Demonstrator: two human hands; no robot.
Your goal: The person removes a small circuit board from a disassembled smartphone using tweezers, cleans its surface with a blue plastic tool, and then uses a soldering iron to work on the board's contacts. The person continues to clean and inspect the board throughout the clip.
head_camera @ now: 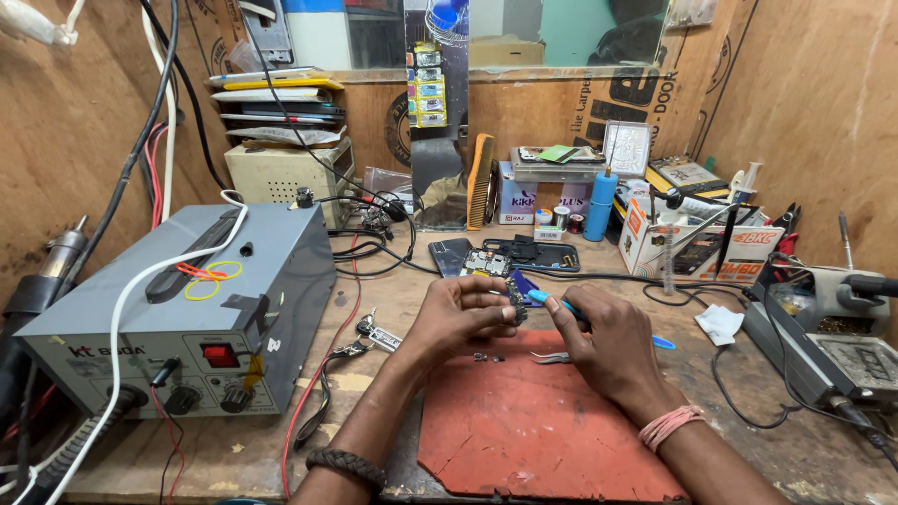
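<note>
Power supply (187, 309): sitting left of the red mat (533, 421) on the tabletop (374, 299).
Left hand (458, 313): pinching a small circuit board (516, 301) above the mat's far edge.
Right hand (599, 341): gripping a blue-handled tool (552, 301), its tip touching the board.
Tweezers (552, 356): lying on the mat.

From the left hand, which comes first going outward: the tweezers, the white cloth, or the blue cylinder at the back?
From the left hand:
1. Tweezers, on the red mat just right of it.
2. White cloth, farther right on the bench.
3. Blue cylinder, upright at the back.
</note>
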